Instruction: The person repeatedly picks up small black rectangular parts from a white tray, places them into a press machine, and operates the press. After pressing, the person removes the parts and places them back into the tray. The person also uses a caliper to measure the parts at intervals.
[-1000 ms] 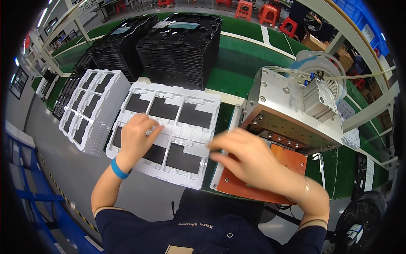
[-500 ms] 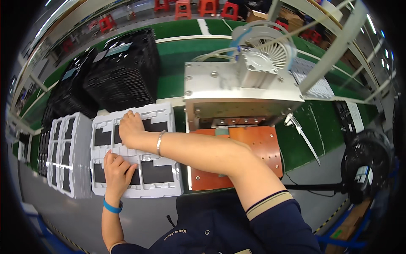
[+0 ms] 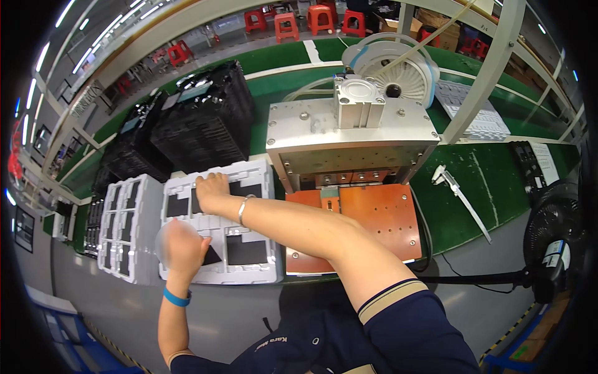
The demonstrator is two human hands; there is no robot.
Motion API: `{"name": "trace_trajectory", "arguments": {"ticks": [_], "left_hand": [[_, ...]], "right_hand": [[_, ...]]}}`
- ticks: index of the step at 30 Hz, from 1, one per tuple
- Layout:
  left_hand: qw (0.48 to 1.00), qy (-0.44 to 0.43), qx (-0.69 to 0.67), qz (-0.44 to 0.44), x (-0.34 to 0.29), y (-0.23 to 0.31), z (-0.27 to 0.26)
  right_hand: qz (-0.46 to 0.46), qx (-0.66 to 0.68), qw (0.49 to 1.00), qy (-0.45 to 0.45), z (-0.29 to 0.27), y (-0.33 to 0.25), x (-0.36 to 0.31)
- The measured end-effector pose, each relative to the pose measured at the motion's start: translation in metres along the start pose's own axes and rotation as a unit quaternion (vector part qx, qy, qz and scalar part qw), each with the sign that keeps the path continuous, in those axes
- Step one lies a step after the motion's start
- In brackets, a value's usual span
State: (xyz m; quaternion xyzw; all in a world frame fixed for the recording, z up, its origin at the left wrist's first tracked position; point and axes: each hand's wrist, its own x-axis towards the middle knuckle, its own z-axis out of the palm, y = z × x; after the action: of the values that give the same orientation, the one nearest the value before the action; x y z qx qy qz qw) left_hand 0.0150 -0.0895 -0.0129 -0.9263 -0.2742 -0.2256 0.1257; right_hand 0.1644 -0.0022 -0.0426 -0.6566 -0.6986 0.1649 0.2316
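Observation:
A white plastic tray (image 3: pixel 269 218) with rows of pockets lies on the bench, front left; flat black pieces (image 3: pixel 244 250) sit in the pockets. My left hand (image 3: pixel 182 249), partly smeared, is over the tray's near left part. A tilted black piece (image 3: pixel 212 254) shows beside its thumb and seems pinched there; the fingertips are unclear. My right arm reaches across to the left, and my right hand (image 3: pixel 213 192) bends its fingers down into a far middle pocket. Those fingertips are hidden, so I cannot make out what they hold.
Stacked white trays (image 3: pixel 128 230) stand left, black tray stacks (image 3: pixel 202 121) behind. A metal press (image 3: pixel 355 134) with an orange base plate (image 3: pixel 380 218) is right of the tray. Beyond it lie a caliper (image 3: pixel 462 199) and a black fan (image 3: pixel 551 243). A white fan (image 3: pixel 398 71) stands behind the press.
The view has shifted, so the scene sits further right. My left hand has turned, and the black piece by its thumb now lies at a slant. My right hand stays over the far middle pocket.

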Motion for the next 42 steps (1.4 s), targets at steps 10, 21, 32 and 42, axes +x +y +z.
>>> {"name": "trace_trajectory", "arguments": {"ticks": [10,21,32,42], "left_hand": [[0.997,0.02,-0.077,0.013,0.047,0.017,0.011],[0.987,0.051,-0.132,0.072,0.115,0.038,0.073],[0.892,-0.11,-0.341,0.275,0.122,0.152,0.01],[0.87,-0.17,-0.361,0.288,0.119,0.155,0.018]], "right_hand": [[-0.232,0.062,0.952,0.189,-0.099,0.02,-0.041],[0.073,0.236,0.963,0.107,-0.255,0.112,-0.287],[-0.007,-0.009,0.989,0.15,-0.205,0.142,-0.286],[-0.105,-0.127,0.978,0.124,-0.192,0.142,-0.275]]}}
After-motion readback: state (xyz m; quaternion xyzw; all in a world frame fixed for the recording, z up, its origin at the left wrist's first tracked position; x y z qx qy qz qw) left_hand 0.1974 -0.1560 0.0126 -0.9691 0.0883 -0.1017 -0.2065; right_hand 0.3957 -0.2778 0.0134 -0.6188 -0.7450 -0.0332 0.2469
